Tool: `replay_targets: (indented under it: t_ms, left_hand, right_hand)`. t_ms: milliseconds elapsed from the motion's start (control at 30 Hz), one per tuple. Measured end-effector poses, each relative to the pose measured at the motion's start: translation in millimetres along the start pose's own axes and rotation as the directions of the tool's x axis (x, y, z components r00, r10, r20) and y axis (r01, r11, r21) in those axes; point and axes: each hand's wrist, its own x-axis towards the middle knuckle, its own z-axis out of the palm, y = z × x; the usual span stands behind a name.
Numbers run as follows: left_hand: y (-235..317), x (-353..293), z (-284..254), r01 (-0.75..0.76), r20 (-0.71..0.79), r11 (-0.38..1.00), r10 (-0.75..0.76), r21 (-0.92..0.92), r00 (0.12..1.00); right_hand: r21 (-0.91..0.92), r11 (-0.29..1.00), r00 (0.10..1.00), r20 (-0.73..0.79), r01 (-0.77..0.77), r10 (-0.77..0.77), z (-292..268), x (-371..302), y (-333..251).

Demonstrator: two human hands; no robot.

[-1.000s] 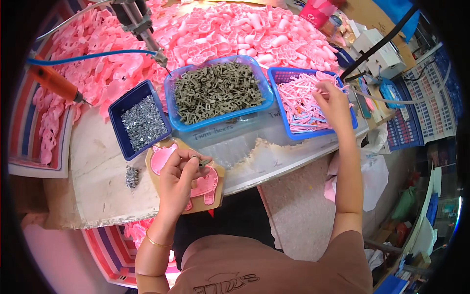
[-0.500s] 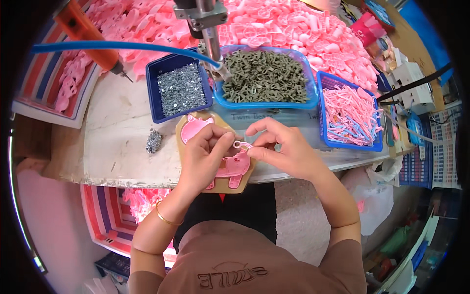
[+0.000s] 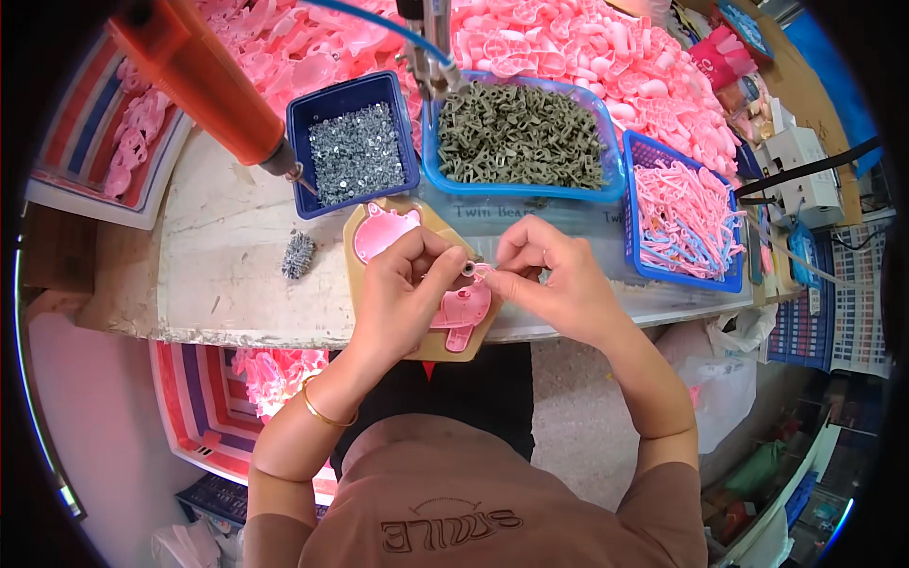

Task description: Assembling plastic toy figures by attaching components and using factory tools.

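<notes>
Both my hands meet above a tan shaped fixture (image 3: 428,220) holding a pink animal-shaped plastic shell (image 3: 383,230). My left hand (image 3: 409,289) is closed, thumb and forefinger pinching a small dark part with a round hole (image 3: 468,269). In a closed pinch, my right hand (image 3: 554,282) grips a thin pink plastic strip (image 3: 484,272), its looped end against the dark part. How far the two pieces join cannot be made out. My fingers and hands cover the middle of the shell.
Behind the hands stand a dark-blue bin of small metal screws (image 3: 355,156), a blue tray of grey-green plastic pieces (image 3: 521,133) and a blue basket of pink and blue strips (image 3: 684,222). An orange power screwdriver (image 3: 204,90) hangs at left. Screws cluster (image 3: 297,256) beside the fixture.
The dark part now shows at my left fingertips, against the pink strip's loop. The orange screwdriver appears larger and further right, its tip now over the screw bin. The view has shifted slightly.
</notes>
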Motion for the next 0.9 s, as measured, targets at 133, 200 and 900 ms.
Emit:
replay_targets:
  t_ms: [133,200,900]
  left_hand:
    - [-3.0,-1.4,-2.9,0.063,0.057,0.995,-0.059,-0.078,0.997]
    - [-0.4,-2.2,-8.0,0.077,0.107,0.994,-0.069,-0.074,0.992]
    - [11.8,-32.7,-74.6,-0.345,0.063,0.540,0.472,0.768,0.879]
  right_hand:
    - [-0.055,0.998,0.999,0.025,0.025,-0.023,-0.2,-1.8,-1.5]
    - [-0.055,0.994,0.992,0.088,0.093,-0.088,-3.8,-0.4,-1.7]
    - [-0.558,0.688,0.884,0.246,0.464,-0.397,69.6,34.1,15.1]
